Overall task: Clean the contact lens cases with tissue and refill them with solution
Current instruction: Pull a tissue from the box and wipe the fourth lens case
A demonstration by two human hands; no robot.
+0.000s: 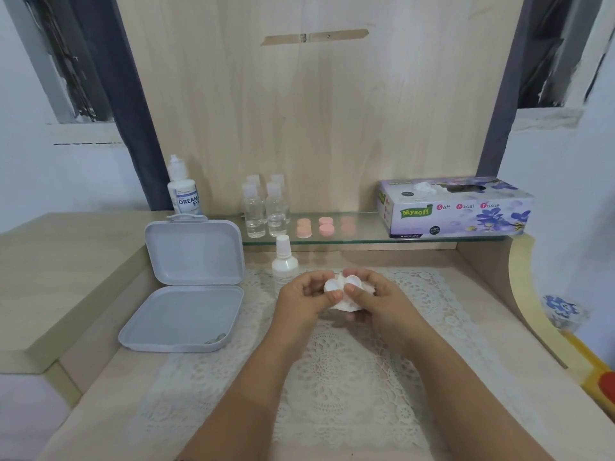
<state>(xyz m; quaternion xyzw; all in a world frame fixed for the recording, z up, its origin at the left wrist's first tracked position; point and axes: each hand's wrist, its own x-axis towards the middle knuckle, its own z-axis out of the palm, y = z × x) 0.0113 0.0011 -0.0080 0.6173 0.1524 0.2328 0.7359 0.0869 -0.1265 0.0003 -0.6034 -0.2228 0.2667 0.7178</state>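
Note:
Both hands meet above the lace mat (pixel 332 361). My left hand (pixel 299 299) holds a small white contact lens case (pixel 332 284) by its left end. My right hand (pixel 376 301) pinches a crumpled white tissue (pixel 346 305) against the case, thumb on top. A white dropper bottle of solution (pixel 284 259) stands just behind my left hand. A larger solution bottle (pixel 182 188) stands at the back left. Three pairs of pink caps (pixel 321 226) lie on the glass shelf (pixel 366 239).
An open grey plastic box (pixel 186 294) lies left of the mat, lid propped up. Several clear small bottles (pixel 266 207) stand on the glass shelf. A purple tissue box (pixel 456 207) sits at the shelf's right end. Raised wooden ledges flank the desk.

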